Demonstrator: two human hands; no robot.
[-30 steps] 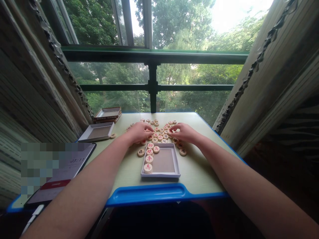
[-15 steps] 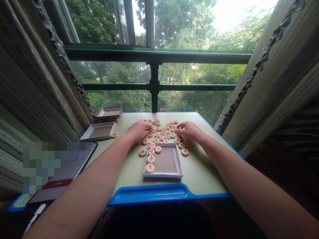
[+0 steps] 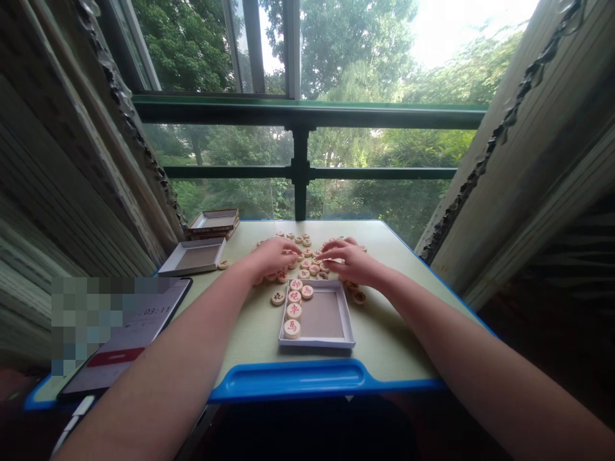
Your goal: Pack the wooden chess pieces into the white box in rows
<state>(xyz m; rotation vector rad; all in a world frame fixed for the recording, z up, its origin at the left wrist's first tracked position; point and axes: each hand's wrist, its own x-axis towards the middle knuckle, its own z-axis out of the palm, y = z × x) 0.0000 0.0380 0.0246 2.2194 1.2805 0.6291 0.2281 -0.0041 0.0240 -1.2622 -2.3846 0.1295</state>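
Several round wooden chess pieces (image 3: 308, 263) with red and black characters lie scattered on the pale green table (image 3: 384, 346). My left hand (image 3: 273, 257) rests palm down on the left side of the pile, fingers curled over pieces. My right hand (image 3: 348, 260) lies over the right side, fingers stretched toward the middle and touching pieces. Just in front of both hands sits a shallow white box tray (image 3: 346, 320). Several pieces (image 3: 293, 312) with red characters line its left side.
An empty white tray (image 3: 193, 257) and a brown box (image 3: 214, 221) stand at the back left. A tablet (image 3: 125, 335) showing a timer lies at the near left. The table has a blue rim (image 3: 293, 381). A window with a green railing (image 3: 300, 170) is behind.
My right hand has moved left, back over the middle of the pile. My left hand has stayed on the pile's left side. The view has shifted slightly.
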